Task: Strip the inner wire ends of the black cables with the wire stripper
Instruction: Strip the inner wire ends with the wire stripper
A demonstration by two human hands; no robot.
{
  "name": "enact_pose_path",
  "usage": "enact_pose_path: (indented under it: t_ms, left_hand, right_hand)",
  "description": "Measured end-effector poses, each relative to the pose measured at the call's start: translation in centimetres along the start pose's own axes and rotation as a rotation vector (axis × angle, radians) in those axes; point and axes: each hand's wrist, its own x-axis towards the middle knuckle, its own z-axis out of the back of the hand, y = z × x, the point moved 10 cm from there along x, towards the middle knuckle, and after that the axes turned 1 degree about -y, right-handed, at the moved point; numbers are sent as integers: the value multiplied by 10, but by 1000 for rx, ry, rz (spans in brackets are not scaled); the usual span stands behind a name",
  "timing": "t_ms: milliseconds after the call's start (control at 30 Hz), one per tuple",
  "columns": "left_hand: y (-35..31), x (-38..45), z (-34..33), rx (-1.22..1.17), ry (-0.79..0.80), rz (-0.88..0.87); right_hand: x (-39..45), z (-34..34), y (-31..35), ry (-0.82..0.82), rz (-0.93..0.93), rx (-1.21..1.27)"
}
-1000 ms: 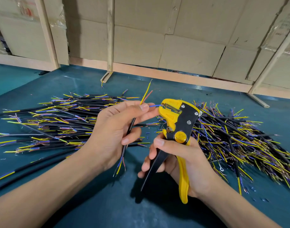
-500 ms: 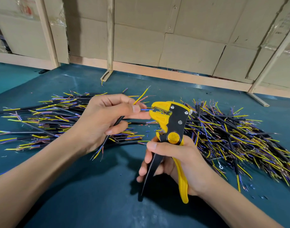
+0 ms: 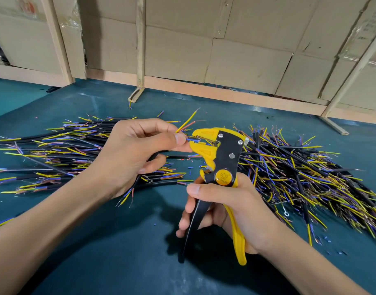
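The left hand (image 3: 131,154) gripped a short black sheathed cable (image 3: 149,159), thumb and forefinger pinching its blue inner wire (image 3: 192,139) just beside the yellow-and-black wire stripper (image 3: 220,158). The blue wire's tip sat between the stripper's yellow jaws, while the cable's yellow and reddish inner wires fanned up and away from the tool. The right hand (image 3: 229,209) was wrapped around the stripper's handles, thumb across the front below the round yellow dial, the handles spread apart. Both hands were held above the dark teal desk (image 3: 97,252). One pile of black cables (image 3: 61,156) lay to the left, another pile (image 3: 300,173) to the right.
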Motion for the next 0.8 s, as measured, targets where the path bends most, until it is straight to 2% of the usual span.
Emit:
enact_pose_path:
  t_ms: [433, 567, 700, 800]
  left_hand:
    - [-10, -4, 1, 50, -81, -97]
    - [-11, -6, 6, 29, -153, -106]
    - [3, -4, -3, -153, -46, 60]
    - [3, -5, -13, -207, 43, 74]
  right_hand:
    - [1, 3, 4, -29, 27, -18]
    - [3, 4, 5, -46, 68, 78]
    - [5, 19, 7, -171, 116, 233]
    - [7, 25, 10, -180, 80, 275]
